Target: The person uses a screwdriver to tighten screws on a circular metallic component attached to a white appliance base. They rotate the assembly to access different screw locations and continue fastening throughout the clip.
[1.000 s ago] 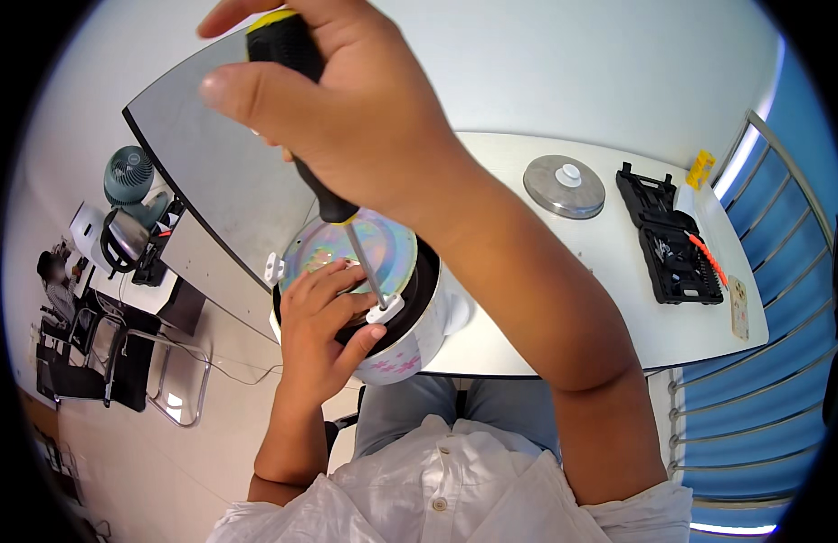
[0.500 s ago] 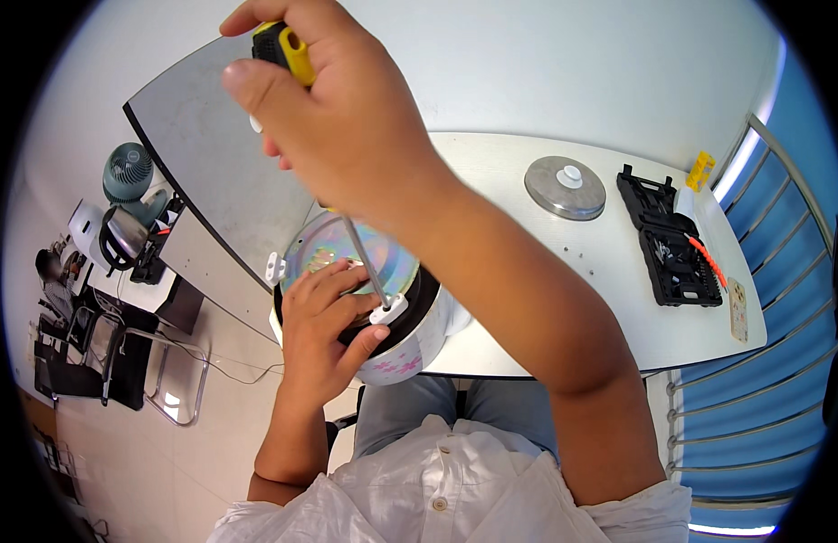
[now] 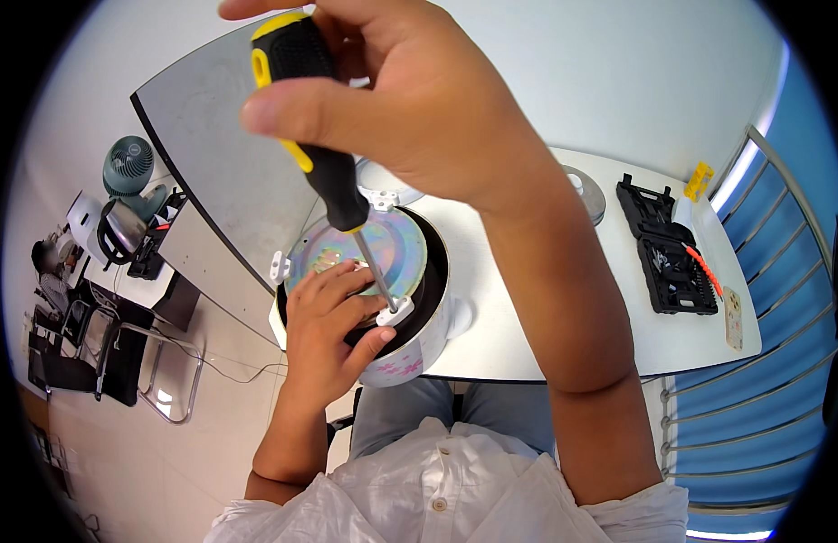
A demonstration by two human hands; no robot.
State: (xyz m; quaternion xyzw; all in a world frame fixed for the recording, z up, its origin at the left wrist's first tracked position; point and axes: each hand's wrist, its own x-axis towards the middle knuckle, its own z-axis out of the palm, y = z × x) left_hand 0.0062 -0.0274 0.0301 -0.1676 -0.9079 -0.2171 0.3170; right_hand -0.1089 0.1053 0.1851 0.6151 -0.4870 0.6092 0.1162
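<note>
A white pot-shaped appliance body [image 3: 419, 353] with pink flowers stands at the table's front edge. A round iridescent metal plate [image 3: 396, 249] lies in its dark opening, with white plastic feet around its rim. My left hand [image 3: 324, 330] rests on the plate, fingers spread, thumb and forefinger tips beside the near white foot [image 3: 395, 313]. My right hand [image 3: 428, 109], raised high, grips a black and yellow screwdriver [image 3: 338, 185] by its handle, the thumb along it. The slanting shaft runs down into that near foot; its tip is hidden there.
On the white table [image 3: 500, 317], a metal lid [image 3: 593, 195] sits partly behind my right forearm. Farther right are an open black tool case [image 3: 668, 262], an orange-red tool [image 3: 702, 270] and a patterned phone-shaped object [image 3: 733, 317]. A metal railing [image 3: 754, 398] borders the right side.
My right hand has shifted right and its grip on the screwdriver has turned, so more of the handle shows. My left hand stays on the plate.
</note>
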